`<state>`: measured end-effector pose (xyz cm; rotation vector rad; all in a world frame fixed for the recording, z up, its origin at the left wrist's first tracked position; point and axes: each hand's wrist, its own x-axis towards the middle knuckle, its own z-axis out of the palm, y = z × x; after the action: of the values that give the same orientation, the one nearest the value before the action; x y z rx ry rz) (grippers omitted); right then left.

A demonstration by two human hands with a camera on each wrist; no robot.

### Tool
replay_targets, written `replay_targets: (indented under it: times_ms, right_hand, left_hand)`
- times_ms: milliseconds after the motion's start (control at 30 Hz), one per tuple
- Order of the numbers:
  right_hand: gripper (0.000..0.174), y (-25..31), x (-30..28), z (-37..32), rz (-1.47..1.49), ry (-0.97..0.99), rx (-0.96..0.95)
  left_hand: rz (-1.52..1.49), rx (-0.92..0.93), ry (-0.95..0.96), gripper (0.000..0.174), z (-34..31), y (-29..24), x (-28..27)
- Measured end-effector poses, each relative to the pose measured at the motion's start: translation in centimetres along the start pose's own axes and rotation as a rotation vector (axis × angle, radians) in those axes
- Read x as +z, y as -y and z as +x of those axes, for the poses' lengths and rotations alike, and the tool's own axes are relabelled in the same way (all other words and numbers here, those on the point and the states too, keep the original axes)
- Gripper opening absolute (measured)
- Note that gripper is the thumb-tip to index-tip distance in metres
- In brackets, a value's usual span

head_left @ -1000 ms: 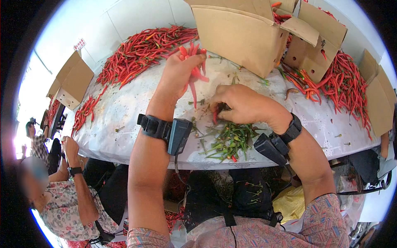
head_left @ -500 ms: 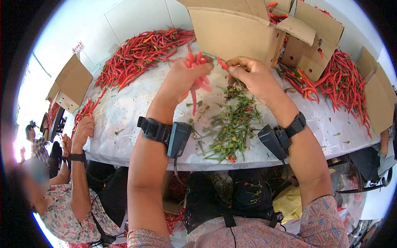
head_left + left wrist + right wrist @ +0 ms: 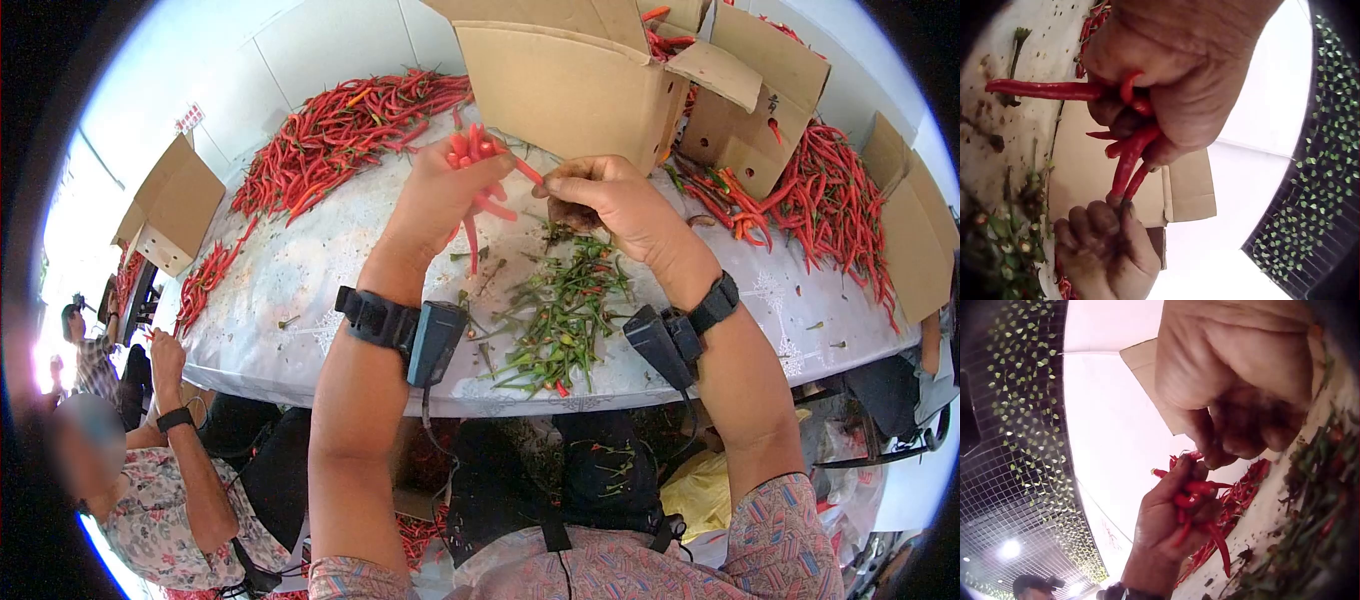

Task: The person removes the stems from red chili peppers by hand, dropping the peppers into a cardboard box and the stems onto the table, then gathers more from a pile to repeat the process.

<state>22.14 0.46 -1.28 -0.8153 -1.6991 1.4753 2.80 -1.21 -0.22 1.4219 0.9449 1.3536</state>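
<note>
My left hand (image 3: pixel 428 195) grips a bunch of red chillies (image 3: pixel 1188 500); their ends stick out on both sides of the fist. One chilli (image 3: pixel 527 172) points from this bunch toward my right hand (image 3: pixel 615 205). Thumb and forefinger of the right hand pinch the far end of that chilli, as the left wrist view also shows. The right hand's other fingers (image 3: pixel 1244 425) are curled under and look dark and stained. Below the hands a heap of green chilli stems (image 3: pixel 565 320) lies on the white tablecloth (image 3: pixel 350 240).
A big pile of red chillies (image 3: pixel 330 140) lies at the back left, another (image 3: pixel 830 210) at the right. Cardboard boxes stand behind: a large one (image 3: pixel 560 90) in the middle, a smaller one (image 3: pixel 175 200) at left. Another person (image 3: pixel 190 480) sits on the left.
The right hand has risen from above the stem heap to beside the left hand, uncovering more stems. The pinched chilli now reaches across to the left hand's bunch. The left hand stays nearly in place.
</note>
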Motion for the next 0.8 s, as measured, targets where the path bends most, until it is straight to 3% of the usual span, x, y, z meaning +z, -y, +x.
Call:
replay_targets:
  times_ms: [300,433,633,700,800]
  right_hand:
    - [0.024,-0.9,0.1,0.4,-0.141,-0.064,-0.054]
    - [0.019,-1.4,-0.6,1.2,-0.292,-0.073,-0.041]
    - [0.017,-1.3,0.3,1.2,-0.218,-0.275,-0.022]
    - [0.023,-1.6,0.5,1.4,0.124,-0.304,0.003]
    - [0.019,-2.2,0.0,1.7,0.215,-0.267,0.036]
  left_hand:
    - [0.101,-0.007,0.061,0.018,-0.4,-0.6,0.9]
    - [0.3,0.081,0.067,0.013,-0.5,-0.7,1.3]
    - [0.423,0.198,-0.016,0.011,-1.2,-1.1,3.2]
    - [0.491,0.212,-0.021,0.01,-1.3,-1.2,3.5]
    - [0.597,0.237,-0.049,0.009,-1.4,-1.2,3.8]
